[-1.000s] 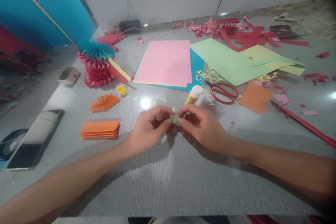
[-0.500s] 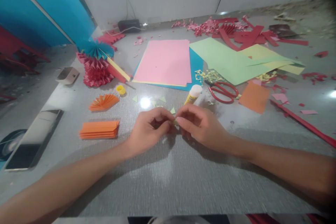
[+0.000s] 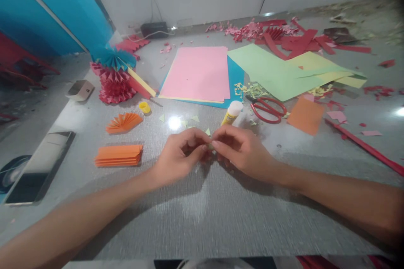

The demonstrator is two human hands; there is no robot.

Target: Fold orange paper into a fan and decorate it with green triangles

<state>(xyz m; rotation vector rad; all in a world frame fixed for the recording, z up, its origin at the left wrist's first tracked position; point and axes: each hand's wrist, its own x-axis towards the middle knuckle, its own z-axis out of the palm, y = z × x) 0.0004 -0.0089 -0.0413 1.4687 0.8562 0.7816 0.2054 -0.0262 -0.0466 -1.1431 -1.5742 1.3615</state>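
My left hand (image 3: 181, 153) and my right hand (image 3: 244, 151) meet fingertip to fingertip over the grey table (image 3: 195, 218). Pinched between them is a tiny pale green paper piece (image 3: 210, 146), mostly covered by the fingers. Just beyond my right hand stands a glue stick (image 3: 232, 113) with its white end up. Small green paper triangles (image 3: 195, 118) lie past my left hand. Left of that hand are a folded orange paper strip (image 3: 118, 155) and an orange pleated fan (image 3: 124, 123). A yellow cap (image 3: 144, 107) sits behind the fan.
Pink sheets (image 3: 198, 73), green sheets (image 3: 271, 71) and red scissors (image 3: 269, 110) lie farther back. An orange square (image 3: 305, 115) is at the right. A phone (image 3: 41, 168), a small box (image 3: 80, 90) and a pleated red and blue paper piece (image 3: 116, 75) occupy the left.
Both hands stay together in nearly the same place, with only a slight shift of the fingertips around the green piece. The other objects keep their places.
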